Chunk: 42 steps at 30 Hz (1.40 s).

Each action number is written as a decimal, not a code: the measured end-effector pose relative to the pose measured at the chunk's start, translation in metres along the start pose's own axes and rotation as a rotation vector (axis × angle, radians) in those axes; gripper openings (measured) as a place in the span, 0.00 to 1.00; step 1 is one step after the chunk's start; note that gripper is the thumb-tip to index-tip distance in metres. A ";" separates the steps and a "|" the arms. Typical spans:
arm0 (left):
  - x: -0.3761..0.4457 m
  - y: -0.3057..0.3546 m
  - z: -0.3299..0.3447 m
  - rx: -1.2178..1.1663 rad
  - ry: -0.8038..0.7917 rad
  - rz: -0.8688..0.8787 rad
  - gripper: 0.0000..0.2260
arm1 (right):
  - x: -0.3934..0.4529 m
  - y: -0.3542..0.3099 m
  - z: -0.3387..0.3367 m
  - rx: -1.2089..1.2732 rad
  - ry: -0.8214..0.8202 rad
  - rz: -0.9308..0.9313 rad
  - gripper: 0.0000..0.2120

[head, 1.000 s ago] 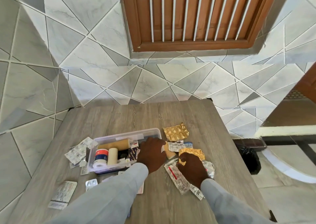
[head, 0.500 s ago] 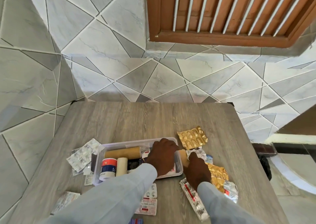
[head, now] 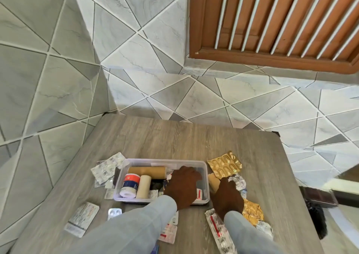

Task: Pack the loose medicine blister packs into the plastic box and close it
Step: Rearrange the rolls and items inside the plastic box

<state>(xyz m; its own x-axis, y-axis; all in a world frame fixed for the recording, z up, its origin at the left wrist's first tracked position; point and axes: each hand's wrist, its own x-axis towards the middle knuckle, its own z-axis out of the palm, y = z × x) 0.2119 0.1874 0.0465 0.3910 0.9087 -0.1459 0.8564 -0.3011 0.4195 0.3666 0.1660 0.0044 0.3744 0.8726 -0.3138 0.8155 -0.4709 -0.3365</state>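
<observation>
- Over the right half of the clear plastic box (head: 124,178), the left hand (head: 182,187) lies palm down with fingers curled inside the box; whether it holds anything cannot be told, as the back of the hand hides the fingertips
- Just beside the box's right wall, the right hand (head: 227,197) presses down on loose packs on the table (head: 174,137), fingers bent toward a crumpled silver blister pack (head: 238,182); a firm grasp cannot be confirmed
- Inside the box, toward its left end, a brown roll (head: 146,172) lies along the far wall, with a white roll with a red and blue label (head: 129,185) and a cream roll (head: 143,186) side by side in front of it
- A gold blister pack (head: 224,165) lies near the box's far right corner, and another crumpled gold pack (head: 252,213) lies just right of the right wrist
- A long red-striped pack (head: 215,226) lies toward the table's near edge, partly under the right sleeve
- Left of the box, white printed blister packs (head: 107,167) overlap against its left wall
- Toward the near left of the table lie a flat printed pack (head: 81,218) and a small silver two-pill blister (head: 114,213)
- A white and red pack (head: 169,232) shows beneath the left sleeve near the table's near edge
</observation>
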 end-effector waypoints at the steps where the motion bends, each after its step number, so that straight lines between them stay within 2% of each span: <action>1: -0.005 0.000 0.000 0.004 -0.005 -0.017 0.21 | 0.000 -0.001 -0.001 -0.016 0.011 -0.010 0.22; 10: -0.026 0.014 -0.007 0.052 0.021 -0.068 0.21 | 0.011 0.013 0.005 -0.112 -0.007 -0.154 0.19; 17: -0.033 0.019 -0.008 -0.119 0.106 -0.160 0.19 | 0.007 0.016 -0.009 0.081 -0.056 -0.092 0.19; 20: -0.036 0.017 -0.007 -0.234 0.151 -0.212 0.16 | 0.001 0.023 -0.019 0.221 -0.001 -0.038 0.19; 23: -0.040 0.014 -0.003 -0.363 0.176 -0.257 0.15 | -0.013 0.018 -0.030 0.370 0.061 -0.099 0.16; 26: -0.042 0.014 -0.006 -0.622 0.190 -0.344 0.17 | -0.032 -0.007 -0.037 0.502 -0.050 -0.215 0.09; 29: -0.047 0.008 -0.017 -0.917 0.176 -0.441 0.19 | -0.052 -0.036 -0.037 0.554 -0.238 -0.295 0.14; 31: -0.052 -0.005 -0.024 -0.976 0.136 -0.449 0.16 | -0.060 -0.050 -0.032 0.584 -0.329 -0.295 0.17; 34: -0.051 -0.030 -0.031 -0.922 0.153 -0.422 0.10 | -0.066 -0.067 -0.022 0.605 -0.427 -0.326 0.13; 37: -0.045 -0.053 -0.039 -0.875 0.168 -0.429 0.10 | -0.061 -0.089 -0.011 0.583 -0.397 -0.361 0.07; 40: -0.038 -0.082 -0.047 -0.836 0.131 -0.452 0.12 | -0.045 -0.113 0.005 0.482 -0.366 -0.337 0.07; 42: -0.037 -0.104 -0.054 -0.756 0.180 -0.464 0.13 | -0.036 -0.124 0.016 0.359 -0.359 -0.287 0.10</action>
<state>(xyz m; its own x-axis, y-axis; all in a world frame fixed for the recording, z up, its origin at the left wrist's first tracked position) 0.0899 0.2013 0.0565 -0.0519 0.9421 -0.3313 0.4401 0.3194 0.8392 0.2453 0.1912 0.0432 -0.0637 0.9028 -0.4253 0.6383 -0.2907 -0.7128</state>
